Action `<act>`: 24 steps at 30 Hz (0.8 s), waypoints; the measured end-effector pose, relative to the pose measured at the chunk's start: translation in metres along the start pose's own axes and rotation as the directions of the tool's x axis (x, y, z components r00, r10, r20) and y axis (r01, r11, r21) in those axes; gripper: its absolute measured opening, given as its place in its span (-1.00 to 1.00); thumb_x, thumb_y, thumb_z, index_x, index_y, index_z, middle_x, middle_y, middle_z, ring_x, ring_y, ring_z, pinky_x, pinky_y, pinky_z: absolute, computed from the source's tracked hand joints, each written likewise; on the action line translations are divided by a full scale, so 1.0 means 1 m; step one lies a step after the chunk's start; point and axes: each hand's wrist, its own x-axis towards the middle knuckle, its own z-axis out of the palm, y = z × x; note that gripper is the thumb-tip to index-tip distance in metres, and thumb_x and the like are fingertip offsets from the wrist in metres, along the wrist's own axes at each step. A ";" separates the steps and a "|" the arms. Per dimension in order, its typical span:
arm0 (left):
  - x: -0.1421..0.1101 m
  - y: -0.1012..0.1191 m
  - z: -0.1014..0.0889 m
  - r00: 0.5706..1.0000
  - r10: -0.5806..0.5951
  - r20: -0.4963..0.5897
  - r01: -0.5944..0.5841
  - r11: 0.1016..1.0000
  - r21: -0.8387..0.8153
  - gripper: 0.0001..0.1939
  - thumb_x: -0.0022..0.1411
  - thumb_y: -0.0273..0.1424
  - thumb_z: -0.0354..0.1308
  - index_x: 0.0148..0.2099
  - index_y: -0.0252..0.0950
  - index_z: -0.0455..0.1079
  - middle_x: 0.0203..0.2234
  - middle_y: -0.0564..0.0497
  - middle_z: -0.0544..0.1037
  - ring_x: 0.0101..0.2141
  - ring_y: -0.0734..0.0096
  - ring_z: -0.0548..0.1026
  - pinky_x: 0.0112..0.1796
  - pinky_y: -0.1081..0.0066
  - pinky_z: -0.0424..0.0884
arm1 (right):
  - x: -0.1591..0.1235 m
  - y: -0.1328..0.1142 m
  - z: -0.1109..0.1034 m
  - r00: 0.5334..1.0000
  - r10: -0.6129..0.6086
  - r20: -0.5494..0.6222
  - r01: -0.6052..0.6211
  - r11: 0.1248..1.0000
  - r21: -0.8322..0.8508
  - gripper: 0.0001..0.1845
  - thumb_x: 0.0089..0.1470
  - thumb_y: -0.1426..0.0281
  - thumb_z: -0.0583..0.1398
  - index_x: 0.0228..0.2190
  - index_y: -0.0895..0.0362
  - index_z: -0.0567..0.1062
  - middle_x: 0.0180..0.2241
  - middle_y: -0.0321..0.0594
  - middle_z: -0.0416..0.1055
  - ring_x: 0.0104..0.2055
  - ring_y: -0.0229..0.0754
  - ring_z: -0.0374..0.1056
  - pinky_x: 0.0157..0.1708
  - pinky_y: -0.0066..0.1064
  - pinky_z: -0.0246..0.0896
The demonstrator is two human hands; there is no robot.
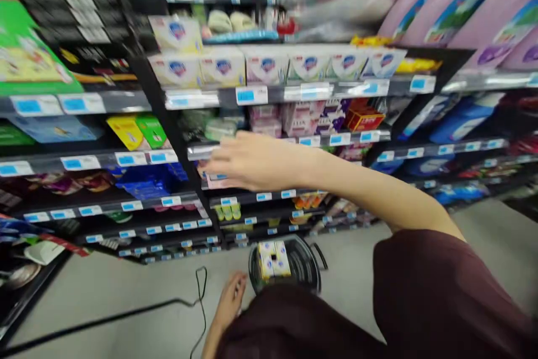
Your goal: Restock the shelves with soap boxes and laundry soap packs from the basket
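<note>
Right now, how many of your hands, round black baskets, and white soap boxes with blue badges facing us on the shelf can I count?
Hands: 2, left hand and right hand
Basket: 1
White soap boxes: 7
Total: 10

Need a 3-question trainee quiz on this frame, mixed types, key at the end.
1. Which hand is raised in front of the shelves?
2. True or false: in the picture, the left hand shows to the left of the basket.
3. What lies in the basket?
A) Jugs
B) Boxes
C) Bowls

Key:
1. The right hand.
2. True.
3. B.
</note>
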 end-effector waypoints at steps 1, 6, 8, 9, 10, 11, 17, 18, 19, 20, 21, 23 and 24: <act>0.001 -0.002 0.004 0.999 0.026 0.048 -0.024 0.998 -0.053 -0.57 0.42 -0.09 -0.06 -0.01 -0.24 0.51 -0.12 -0.16 0.58 -0.18 0.12 0.58 -0.18 0.23 0.53 | -0.021 -0.020 0.020 0.994 -0.006 0.108 -0.004 0.996 0.089 -0.56 0.34 0.18 0.13 0.14 0.12 0.35 0.02 -0.10 0.43 0.14 0.05 0.33 0.09 -0.14 0.23; 0.003 -0.014 0.028 0.988 0.000 0.157 0.020 0.992 -0.123 -0.59 0.42 -0.18 -0.06 0.06 -0.30 0.45 0.05 -0.23 0.42 -0.08 0.18 0.50 -0.14 0.27 0.50 | -0.108 -0.067 0.143 0.803 -0.049 0.594 -0.330 0.794 0.511 -0.49 0.13 0.14 0.32 0.06 0.09 0.48 -0.23 -0.15 0.58 -0.21 -0.04 0.50 -0.27 -0.34 0.30; -0.003 -0.017 0.038 0.984 -0.008 0.179 0.029 0.993 -0.116 -0.61 0.41 -0.19 -0.06 0.06 -0.28 0.45 0.06 -0.20 0.41 -0.09 0.22 0.50 -0.14 0.27 0.52 | -0.132 -0.060 0.201 0.748 -0.024 0.664 -0.533 0.575 0.621 -0.47 0.10 0.19 0.34 0.08 0.06 0.47 -0.14 -0.19 0.59 -0.18 -0.09 0.50 -0.26 -0.41 0.29; -0.007 -0.018 0.041 0.981 -0.008 0.192 0.030 0.993 -0.110 -0.62 0.41 -0.20 -0.06 0.05 -0.26 0.45 0.06 -0.19 0.40 -0.08 0.23 0.50 -0.13 0.27 0.52 | -0.143 -0.055 0.229 0.723 0.054 0.689 -0.633 0.451 0.629 -0.53 0.13 0.27 0.32 0.07 0.07 0.48 -0.12 -0.20 0.59 -0.15 -0.12 0.50 -0.21 -0.43 0.30; -0.011 -0.019 0.045 0.978 -0.007 0.207 0.029 0.994 -0.105 -0.63 0.41 -0.20 -0.06 0.05 -0.25 0.45 0.06 -0.18 0.40 -0.05 0.23 0.50 -0.12 0.27 0.52 | -0.152 -0.051 0.256 0.647 0.232 0.726 -0.754 0.339 0.563 -0.61 0.16 0.34 0.30 0.03 0.09 0.50 -0.11 -0.18 0.59 -0.12 -0.13 0.50 -0.16 -0.44 0.29; -0.015 -0.019 0.047 0.974 -0.005 0.225 0.028 0.995 -0.100 -0.64 0.41 -0.21 -0.07 0.06 -0.23 0.45 0.07 -0.17 0.40 -0.02 0.23 0.49 -0.09 0.27 0.52 | -0.161 -0.048 0.282 0.498 0.437 0.749 -0.866 0.216 0.450 -0.65 0.14 0.42 0.29 -0.01 0.12 0.53 -0.09 -0.14 0.58 -0.06 -0.10 0.48 -0.09 -0.43 0.27; -0.029 -0.015 0.050 0.964 -0.064 0.257 0.081 0.995 -0.057 -0.65 0.41 -0.22 -0.08 0.06 -0.18 0.44 0.09 -0.13 0.40 0.12 0.21 0.43 0.06 0.21 0.47 | -0.203 -0.072 0.382 0.050 0.668 0.743 -0.974 -0.132 0.185 -0.59 0.12 0.48 0.26 0.03 0.24 0.46 0.03 0.04 0.49 0.12 0.02 0.38 0.06 -0.32 0.21; -0.031 -0.014 0.049 0.966 -0.088 0.242 0.104 0.993 -0.051 -0.64 0.41 -0.21 -0.08 0.06 -0.18 0.45 0.09 -0.13 0.41 0.11 0.21 0.44 0.07 0.21 0.47 | -0.209 -0.078 0.393 0.003 0.663 0.749 -0.972 -0.175 0.158 -0.55 0.12 0.46 0.25 0.06 0.24 0.43 0.06 0.06 0.46 0.13 0.04 0.37 0.06 -0.31 0.22; -0.033 -0.014 0.048 0.967 -0.115 0.227 0.129 0.990 -0.048 -0.64 0.41 -0.20 -0.08 0.06 -0.18 0.45 0.09 -0.13 0.41 0.10 0.21 0.45 0.07 0.20 0.46 | -0.214 -0.083 0.404 -0.047 0.657 0.753 -0.967 -0.218 0.130 -0.50 0.11 0.44 0.26 0.09 0.25 0.41 0.10 0.09 0.43 0.16 0.06 0.35 0.08 -0.30 0.21; -0.037 -0.013 0.048 0.967 -0.144 0.211 0.157 0.986 -0.048 -0.63 0.41 -0.19 -0.08 0.05 -0.19 0.46 0.08 -0.13 0.41 0.09 0.21 0.46 0.08 0.19 0.46 | -0.219 -0.087 0.415 -0.096 0.650 0.754 -0.960 -0.260 0.101 -0.45 0.10 0.43 0.27 0.12 0.26 0.38 0.14 0.12 0.39 0.19 0.09 0.32 0.09 -0.28 0.21; -0.041 -0.013 0.047 0.965 -0.175 0.197 0.189 0.981 -0.052 -0.62 0.41 -0.17 -0.08 0.05 -0.20 0.46 0.08 -0.14 0.41 0.08 0.20 0.46 0.07 0.19 0.46 | -0.223 -0.090 0.426 -0.144 0.640 0.755 -0.951 -0.301 0.074 -0.41 0.08 0.41 0.28 0.14 0.27 0.36 0.16 0.15 0.35 0.22 0.12 0.29 0.11 -0.27 0.20; -0.052 -0.014 0.047 0.951 -0.253 0.177 0.268 0.961 -0.065 -0.60 0.42 -0.14 -0.08 0.07 -0.20 0.45 0.10 -0.15 0.41 0.07 0.18 0.47 0.05 0.18 0.47 | -0.229 -0.093 0.450 -0.226 0.619 0.752 -0.926 -0.375 0.030 -0.35 0.05 0.37 0.29 0.16 0.30 0.33 0.19 0.20 0.31 0.25 0.17 0.24 0.13 -0.24 0.18; -0.059 -0.016 0.048 0.939 -0.298 0.173 0.313 0.947 -0.071 -0.59 0.42 -0.13 -0.08 0.08 -0.19 0.45 0.11 -0.16 0.40 0.08 0.16 0.46 0.03 0.17 0.48 | -0.231 -0.092 0.464 -0.259 0.610 0.749 -0.914 -0.407 0.015 -0.32 0.04 0.36 0.29 0.16 0.32 0.31 0.19 0.22 0.30 0.26 0.18 0.22 0.15 -0.24 0.16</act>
